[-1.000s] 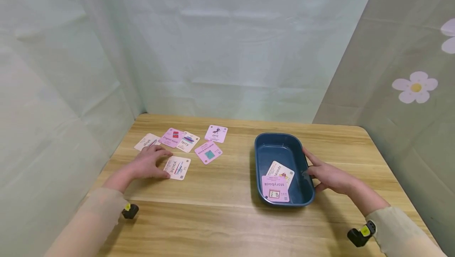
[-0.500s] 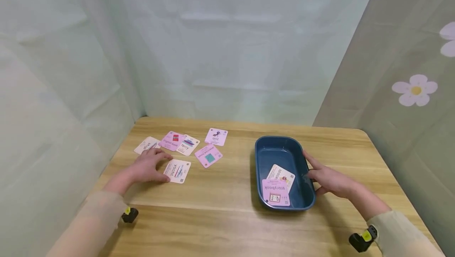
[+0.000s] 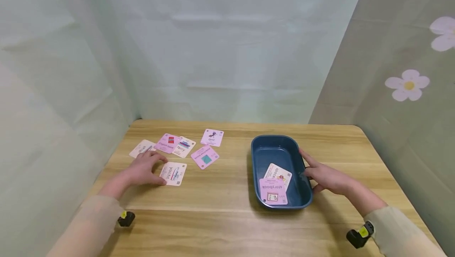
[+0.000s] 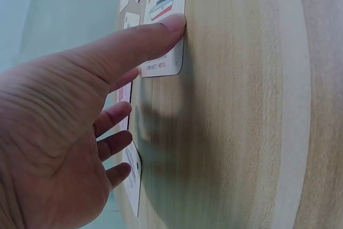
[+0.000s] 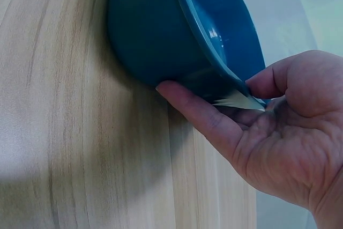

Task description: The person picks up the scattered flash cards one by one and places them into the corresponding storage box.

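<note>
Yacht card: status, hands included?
Left hand touching yacht card; right hand gripping blue bin. Card on table, outside bin. No other card on top.

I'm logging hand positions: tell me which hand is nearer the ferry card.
Left. The left hand is close to the ferry card, on its near left side, by the yacht card; the right hand holds the blue tray, well to the right.

The left grip (image 3: 145, 170) partly hides the ship card (image 3: 142, 147), and the storybook card (image 3: 273, 191) partly hides a white card (image 3: 279, 172).
</note>
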Motion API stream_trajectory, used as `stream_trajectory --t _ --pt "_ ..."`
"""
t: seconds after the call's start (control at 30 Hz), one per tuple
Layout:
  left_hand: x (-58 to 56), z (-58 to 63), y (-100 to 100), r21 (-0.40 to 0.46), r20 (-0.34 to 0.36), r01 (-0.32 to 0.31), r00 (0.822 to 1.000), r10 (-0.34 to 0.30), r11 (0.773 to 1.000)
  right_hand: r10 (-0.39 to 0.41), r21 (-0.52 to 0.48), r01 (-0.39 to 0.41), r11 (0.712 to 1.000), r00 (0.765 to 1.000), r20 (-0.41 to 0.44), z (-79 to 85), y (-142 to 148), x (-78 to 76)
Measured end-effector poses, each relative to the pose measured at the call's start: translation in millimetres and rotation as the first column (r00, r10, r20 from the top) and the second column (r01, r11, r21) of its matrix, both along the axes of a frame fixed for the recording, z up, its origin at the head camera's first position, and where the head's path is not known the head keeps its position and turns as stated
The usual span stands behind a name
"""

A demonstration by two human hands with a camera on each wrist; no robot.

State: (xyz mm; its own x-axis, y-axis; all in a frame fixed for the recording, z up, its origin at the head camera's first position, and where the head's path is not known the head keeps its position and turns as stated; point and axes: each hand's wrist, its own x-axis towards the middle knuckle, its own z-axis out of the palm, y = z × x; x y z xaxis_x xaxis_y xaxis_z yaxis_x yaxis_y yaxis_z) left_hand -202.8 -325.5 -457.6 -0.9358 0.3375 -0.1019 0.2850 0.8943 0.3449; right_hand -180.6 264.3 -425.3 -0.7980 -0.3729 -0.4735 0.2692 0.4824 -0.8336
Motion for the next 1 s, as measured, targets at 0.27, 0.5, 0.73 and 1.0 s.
stream_trajectory --t 0.27,0.5,0.73,1.0 --pt "2.8 0.6 -0.7 0.021 0.006 -0.045 0.999 0.045 0.999 0.000 0.004 0.000 1.000 1.000 0.009 -0.2 -1.2 0.5" --pt "1.9 4.7 0.3 0.048 0.011 -0.067 0.998 0.066 0.997 -0.006 -0.012 0.006 1.000 1.000 0.017 0.3 -2.0 3.5" --pt "-0.9 9.0 0.2 0.115 0.089 -0.096 0.992 0.086 0.989 -0.002 -0.008 0.002 1.000 1.000 0.013 -0.7 -1.6 1.2" --pt "-4.9 10.7 1.1 0.229 0.218 -0.139 0.972 0.088 0.963 -0.013 -0.017 0.013 1.000 1.000 0.024 -1.4 -0.2 -1.3"
